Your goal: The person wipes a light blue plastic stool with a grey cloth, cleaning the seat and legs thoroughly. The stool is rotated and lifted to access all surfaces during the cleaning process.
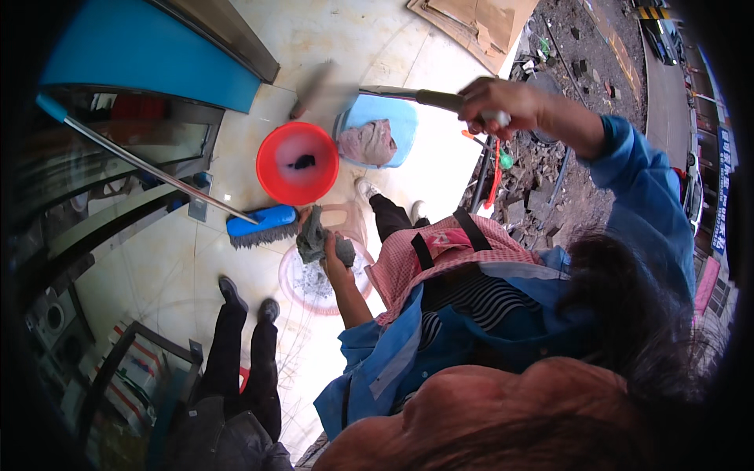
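Note:
My left hand (pixel 337 259) grips a crumpled wet grey cloth (pixel 313 238) above a round pink-rimmed basin (pixel 285 288), which holds whitish, speckled contents. Raised at the right, my right hand (pixel 500 109) is closed on the olive handle of a tool (pixel 439 99). The tool's far end is blurred, so its kind cannot be told. Below that end stands a red bucket (pixel 266 176) of sudsy liquid with a dark object in it. Beside it, a light blue basin (pixel 406 126) has a pinkish-grey cloth (pixel 370 143) in it.
A blue push broom (pixel 262 225) with a metal pole stands left of my left hand, near a beige plastic stool (pixel 347 213). A person in dark trousers (pixel 227 347) is at the lower left. Glass doors line the left; flattened cardboard (pixel 471 29) and broken ground (pixel 524 200) lie rightward.

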Demonstrator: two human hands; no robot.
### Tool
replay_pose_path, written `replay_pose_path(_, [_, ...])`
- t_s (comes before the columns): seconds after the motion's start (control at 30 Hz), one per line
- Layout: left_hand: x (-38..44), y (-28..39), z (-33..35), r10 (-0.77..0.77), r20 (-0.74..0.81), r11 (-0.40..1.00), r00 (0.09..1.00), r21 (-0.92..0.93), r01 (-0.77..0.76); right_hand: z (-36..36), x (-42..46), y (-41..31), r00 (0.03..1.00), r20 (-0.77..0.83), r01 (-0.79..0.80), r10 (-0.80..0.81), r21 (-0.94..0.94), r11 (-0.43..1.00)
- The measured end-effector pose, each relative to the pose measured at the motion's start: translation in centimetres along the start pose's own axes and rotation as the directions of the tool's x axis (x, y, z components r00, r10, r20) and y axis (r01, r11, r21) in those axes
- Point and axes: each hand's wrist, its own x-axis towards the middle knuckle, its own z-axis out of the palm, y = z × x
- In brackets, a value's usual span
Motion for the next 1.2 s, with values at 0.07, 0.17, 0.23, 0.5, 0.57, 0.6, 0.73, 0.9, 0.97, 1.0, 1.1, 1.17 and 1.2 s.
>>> replay_pose_path(0.07, [0.3,0.2,-0.4,0.022,-0.092,0.997,0.996,-0.076,-0.029,0.1,5.7,-6.6,0.983,0.155,0.119,-0.095,-0.155,0.981])
replay_pose_path(0.17, [3.3,3.4,2.3,-0.152,0.036,0.982,0.988,0.116,0.147,-1.1,4.2,-10.1,0.96,0.23,0.176,-0.157,-0.065,0.982])
replay_pose_path(0.23, [3.2,3.9,1.9,-0.115,-0.012,0.993,0.993,0.019,0.115,2.4,6.9,-16.8,0.882,0.41,0.306,-0.233,-0.123,0.944])
replay_pose_path(0.5, [4.8,4.8,-0.6,-0.123,-0.074,0.992,0.99,-0.027,0.121,9.1,14.6,-24.7,0.765,0.006,0.548,-0.644,-0.531,0.646])
replay_pose_path(0.57, [4.4,5.1,-1.3,-0.103,-0.119,0.993,0.987,-0.069,0.095,11.4,13.7,-27.2,0.722,-0.074,0.481,-0.688,-0.661,0.577])
replay_pose_path(0.6, [4.2,5.3,-1.6,-0.079,-0.123,0.995,0.989,-0.068,0.071,12.1,14.1,-28.1,0.678,0.001,0.579,-0.735,-0.618,0.533])
replay_pose_path(0.73, [4.2,4.5,-3.1,-0.055,-0.136,0.996,0.989,-0.074,0.045,15.3,17.6,-31.8,0.601,0.111,0.691,-0.791,-0.569,0.446])
replay_pose_path(0.9, [3.6,4.7,-2.8,-0.084,-0.105,0.995,0.991,-0.07,0.077,13.9,29.0,-37.2,0.708,-0.047,0.548,-0.705,-0.593,0.59])
replay_pose_path(0.97, [3.4,4.3,-2.3,-0.08,-0.129,0.995,0.988,-0.065,0.072,12.9,31.3,-38.0,0.669,-0.108,0.566,-0.735,-0.566,0.599])
replay_pose_path(1.0, [3.4,3.9,-2.1,-0.053,-0.119,0.998,0.991,-0.046,0.048,13.2,30.9,-37.1,0.645,-0.101,0.561,-0.757,-0.61,0.56])
replay_pose_path(1.1, [3.5,2.8,-0.3,0.092,0.013,0.99,0.996,0.108,-0.093,14.6,27.9,-32.3,0.477,0.004,0.459,-0.879,-0.854,0.245])
replay_pose_path(1.17, [4.1,1.4,1.5,0.091,0.046,0.975,0.995,0.198,-0.099,13.6,30.5,-23.4,0.496,0.228,0.368,-0.838,-0.929,-0.035])
replay_pose_path(1.2, [4.6,0.5,2.3,0.087,0.054,0.985,0.995,0.143,-0.094,14.0,31.9,-17.2,0.589,0.344,0.435,-0.732,-0.898,-0.072])
